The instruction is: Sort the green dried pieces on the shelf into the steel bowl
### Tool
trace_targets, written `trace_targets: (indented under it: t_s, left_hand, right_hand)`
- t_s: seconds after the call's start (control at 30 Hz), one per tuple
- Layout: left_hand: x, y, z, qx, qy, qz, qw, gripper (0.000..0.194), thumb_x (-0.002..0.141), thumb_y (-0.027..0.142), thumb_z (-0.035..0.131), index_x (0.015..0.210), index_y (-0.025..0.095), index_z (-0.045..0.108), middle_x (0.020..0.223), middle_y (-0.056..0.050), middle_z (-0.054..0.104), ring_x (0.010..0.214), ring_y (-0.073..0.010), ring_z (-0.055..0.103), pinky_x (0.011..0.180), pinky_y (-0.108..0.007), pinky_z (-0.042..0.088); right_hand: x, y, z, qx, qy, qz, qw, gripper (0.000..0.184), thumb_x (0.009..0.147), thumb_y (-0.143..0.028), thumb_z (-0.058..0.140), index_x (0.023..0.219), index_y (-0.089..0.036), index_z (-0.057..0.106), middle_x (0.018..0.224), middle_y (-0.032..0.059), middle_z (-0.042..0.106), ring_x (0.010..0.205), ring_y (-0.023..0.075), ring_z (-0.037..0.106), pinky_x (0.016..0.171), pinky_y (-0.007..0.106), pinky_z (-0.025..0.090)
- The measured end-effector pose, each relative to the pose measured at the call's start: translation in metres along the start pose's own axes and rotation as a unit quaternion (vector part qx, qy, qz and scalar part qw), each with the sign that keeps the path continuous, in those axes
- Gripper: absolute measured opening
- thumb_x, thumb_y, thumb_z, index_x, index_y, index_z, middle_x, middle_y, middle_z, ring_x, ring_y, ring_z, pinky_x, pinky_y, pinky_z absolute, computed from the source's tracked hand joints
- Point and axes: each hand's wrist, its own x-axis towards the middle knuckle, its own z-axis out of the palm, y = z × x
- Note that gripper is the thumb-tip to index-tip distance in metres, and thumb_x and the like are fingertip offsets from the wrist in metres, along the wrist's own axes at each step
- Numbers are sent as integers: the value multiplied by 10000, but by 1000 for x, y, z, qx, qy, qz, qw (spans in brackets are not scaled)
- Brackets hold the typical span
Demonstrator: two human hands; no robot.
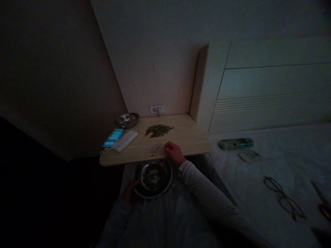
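Observation:
My right hand [173, 153] is closed over the front part of the wooden board, its fingers on a clear, curved piece of plastic that looks like a protractor [157, 148]. A couple of dark grains lie beside the plastic. Behind it spreads a pile of small greenish-brown grains [158, 131]. Below the board's front edge, my left hand [131, 191] grips the left rim of a round metal bowl [167, 179], its fingers partly lost in shadow. More of the grains lie on the bowl's shiny bottom.
The wooden board [188, 134] stands against the wall under a socket with a plug. On its left are a second metal bowl [129, 120], a white power strip [125, 141] and a lit, pixelated screen [113, 137]. On the bed lie a green bottle [236, 143], glasses [283, 196] and scissors [322, 196].

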Motion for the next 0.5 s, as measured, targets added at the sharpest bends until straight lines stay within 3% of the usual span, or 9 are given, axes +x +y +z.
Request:
trace_targets:
  t_s: [0.13,0.27,0.5]
  left_hand:
    - [0,9,9,-24,24,-16,999,208,362,177,667,550,246,614,810,-27,640,1021,-276,433,895,-354,289]
    - [0,17,18,-87,15,-87,992,129,480,232,607,608,236,609,793,-37,644,1026,-273,435,846,-391,343]
    - [-10,24,14,-103,17,-80,991,231,422,110,621,622,227,623,810,-39,646,1099,-268,358,895,-326,307]
  right_hand:
    - [-1,0,0,-21,-9,-2,1000,126,644,-249,412,651,-159,499,557,-32,470,540,81,399,523,193,302]
    - [0,0,1,-41,-10,1,999,134,647,-255,414,657,-162,509,560,-30,476,535,81,404,519,194,298]
    - [-1,-1,1,-58,-27,0,998,149,652,-260,418,683,-163,526,583,-23,503,558,83,423,538,195,307]
